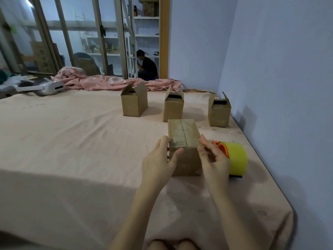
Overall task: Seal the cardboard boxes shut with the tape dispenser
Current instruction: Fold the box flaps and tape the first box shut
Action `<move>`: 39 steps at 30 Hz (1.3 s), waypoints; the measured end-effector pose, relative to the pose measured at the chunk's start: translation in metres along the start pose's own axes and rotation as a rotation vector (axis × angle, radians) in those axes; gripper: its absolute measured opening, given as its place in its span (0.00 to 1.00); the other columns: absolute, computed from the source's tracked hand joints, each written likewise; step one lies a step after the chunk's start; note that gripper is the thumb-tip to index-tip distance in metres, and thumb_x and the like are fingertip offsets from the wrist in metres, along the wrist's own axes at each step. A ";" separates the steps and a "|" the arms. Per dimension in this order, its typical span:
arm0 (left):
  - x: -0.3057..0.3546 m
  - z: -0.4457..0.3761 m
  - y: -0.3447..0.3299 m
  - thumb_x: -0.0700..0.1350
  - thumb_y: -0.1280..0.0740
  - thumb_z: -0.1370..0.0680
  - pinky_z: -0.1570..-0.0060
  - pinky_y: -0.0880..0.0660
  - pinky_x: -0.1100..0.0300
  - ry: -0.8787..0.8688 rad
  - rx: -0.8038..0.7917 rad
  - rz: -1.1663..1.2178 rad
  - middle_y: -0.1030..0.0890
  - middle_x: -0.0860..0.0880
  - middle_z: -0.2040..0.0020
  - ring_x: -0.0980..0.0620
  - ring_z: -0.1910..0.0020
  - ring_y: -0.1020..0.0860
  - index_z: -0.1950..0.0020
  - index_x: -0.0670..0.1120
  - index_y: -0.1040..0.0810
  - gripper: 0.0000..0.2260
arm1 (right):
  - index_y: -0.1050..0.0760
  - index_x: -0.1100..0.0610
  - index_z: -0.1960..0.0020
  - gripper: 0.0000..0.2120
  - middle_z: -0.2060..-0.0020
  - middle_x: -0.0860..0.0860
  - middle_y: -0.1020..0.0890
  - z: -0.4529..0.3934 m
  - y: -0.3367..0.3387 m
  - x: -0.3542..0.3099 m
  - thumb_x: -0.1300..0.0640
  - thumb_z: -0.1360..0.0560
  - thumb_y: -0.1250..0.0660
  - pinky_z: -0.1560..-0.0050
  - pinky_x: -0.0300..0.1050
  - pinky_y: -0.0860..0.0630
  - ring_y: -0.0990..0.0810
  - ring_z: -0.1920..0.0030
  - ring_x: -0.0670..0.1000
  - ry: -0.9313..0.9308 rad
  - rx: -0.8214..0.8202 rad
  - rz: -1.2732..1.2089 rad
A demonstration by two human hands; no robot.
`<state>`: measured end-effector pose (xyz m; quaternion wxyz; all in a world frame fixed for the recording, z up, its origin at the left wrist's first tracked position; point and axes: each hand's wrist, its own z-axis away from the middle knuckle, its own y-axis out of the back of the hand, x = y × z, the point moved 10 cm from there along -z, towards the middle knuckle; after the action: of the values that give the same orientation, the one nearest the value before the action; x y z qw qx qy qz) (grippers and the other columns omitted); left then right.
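Observation:
A small cardboard box (182,134) with its top flaps closed stands on the bed in front of me. My left hand (158,163) grips its near left corner, thumb on the front face. My right hand (213,159) holds the near right corner, fingers curled at the edge. Just right of that hand lies the tape dispenser (234,157), an orange frame with a yellow tape roll, resting on the sheet. Three more boxes stand behind in a row with their flaps open: a left box (134,103), a middle box (173,107) and a right box (219,112).
The pink bed sheet (72,141) spreads wide to the left. A crumpled pink blanket (108,82) and a white headset (48,87) lie at the far edge. A wall (279,69) runs along the right. A person sits beyond the glass doors (147,65).

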<state>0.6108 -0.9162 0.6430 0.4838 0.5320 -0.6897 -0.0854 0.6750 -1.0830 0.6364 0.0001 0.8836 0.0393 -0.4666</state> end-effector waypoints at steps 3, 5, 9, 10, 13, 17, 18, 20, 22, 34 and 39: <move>-0.003 -0.001 0.001 0.61 0.39 0.24 0.59 0.24 0.55 0.033 -0.024 0.045 0.22 0.57 0.48 0.57 0.59 0.21 0.43 0.52 0.32 0.17 | 0.24 0.47 0.41 0.13 0.41 0.41 0.22 0.001 -0.003 -0.001 0.50 0.26 0.34 0.52 0.24 0.29 0.26 0.42 0.34 -0.024 -0.075 0.014; -0.005 0.000 0.001 0.62 0.38 0.24 0.60 0.24 0.56 0.048 -0.037 0.079 0.22 0.58 0.48 0.59 0.60 0.22 0.41 0.53 0.32 0.17 | 0.25 0.44 0.40 0.17 0.40 0.38 0.23 0.003 -0.003 0.004 0.42 0.26 0.40 0.47 0.27 0.28 0.27 0.40 0.35 -0.061 -0.123 -0.016; -0.008 0.001 -0.001 0.62 0.38 0.25 0.63 0.26 0.61 0.055 -0.066 0.099 0.23 0.59 0.50 0.63 0.61 0.23 0.41 0.55 0.33 0.18 | 0.24 0.46 0.40 0.14 0.43 0.33 0.22 0.008 0.000 0.006 0.49 0.22 0.42 0.41 0.28 0.31 0.28 0.38 0.34 -0.041 -0.083 -0.098; -0.008 0.001 -0.001 0.62 0.38 0.25 0.64 0.27 0.62 0.057 -0.071 0.107 0.24 0.59 0.50 0.64 0.61 0.23 0.41 0.55 0.33 0.17 | 0.24 0.45 0.42 0.12 0.43 0.33 0.22 0.010 0.000 0.004 0.53 0.22 0.41 0.43 0.26 0.32 0.28 0.39 0.34 -0.005 -0.051 -0.090; -0.010 0.000 -0.002 0.63 0.38 0.25 0.64 0.26 0.62 0.060 -0.072 0.123 0.23 0.59 0.51 0.64 0.61 0.23 0.42 0.55 0.32 0.17 | 0.24 0.42 0.44 0.12 0.44 0.34 0.22 0.014 0.000 0.002 0.57 0.22 0.39 0.44 0.25 0.32 0.27 0.40 0.35 0.083 0.075 -0.045; -0.009 -0.001 -0.003 0.62 0.38 0.25 0.68 0.33 0.69 0.038 -0.058 0.132 0.23 0.57 0.49 0.64 0.63 0.24 0.40 0.53 0.32 0.19 | 0.26 0.52 0.43 0.11 0.42 0.41 0.24 0.017 -0.004 -0.005 0.62 0.22 0.41 0.40 0.35 0.30 0.27 0.39 0.38 0.269 0.208 0.104; -0.008 -0.001 -0.004 0.62 0.38 0.25 0.68 0.34 0.70 0.036 -0.057 0.137 0.23 0.57 0.48 0.64 0.63 0.24 0.40 0.53 0.32 0.19 | 0.27 0.53 0.43 0.11 0.42 0.42 0.25 0.017 -0.005 -0.006 0.64 0.22 0.42 0.39 0.35 0.31 0.28 0.40 0.39 0.300 0.220 0.122; -0.010 0.000 -0.006 0.62 0.38 0.25 0.68 0.34 0.70 0.040 -0.053 0.152 0.23 0.57 0.47 0.63 0.62 0.24 0.39 0.53 0.32 0.19 | 0.28 0.55 0.42 0.12 0.41 0.42 0.25 0.016 -0.006 -0.004 0.65 0.22 0.42 0.38 0.34 0.33 0.28 0.39 0.39 0.311 0.206 0.119; -0.011 0.001 -0.008 0.61 0.38 0.25 0.68 0.34 0.70 0.047 -0.048 0.167 0.23 0.57 0.47 0.62 0.60 0.24 0.38 0.54 0.32 0.19 | 0.29 0.53 0.40 0.14 0.39 0.41 0.26 0.016 -0.007 -0.001 0.65 0.22 0.43 0.37 0.32 0.34 0.30 0.36 0.39 0.280 0.150 0.097; -0.017 0.017 -0.013 0.52 0.42 0.20 0.65 0.35 0.66 0.013 0.005 0.090 0.25 0.57 0.50 0.60 0.57 0.26 0.27 0.56 0.39 0.21 | 0.35 0.51 0.28 0.25 0.41 0.28 0.30 0.019 -0.011 0.015 0.69 0.22 0.43 0.43 0.26 0.34 0.30 0.41 0.34 0.164 -0.100 0.116; -0.003 0.023 -0.012 0.49 0.44 0.19 0.59 0.33 0.61 -0.032 0.051 -0.014 0.26 0.51 0.37 0.51 0.46 0.24 0.24 0.50 0.43 0.23 | 0.39 0.46 0.27 0.29 0.45 0.27 0.31 0.021 -0.011 0.021 0.69 0.22 0.42 0.46 0.26 0.32 0.28 0.44 0.35 0.119 -0.147 0.163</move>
<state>0.6013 -0.9280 0.6221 0.4586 0.5474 -0.6955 -0.0796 0.6684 -1.0710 0.6075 0.1003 0.9076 0.0013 -0.4076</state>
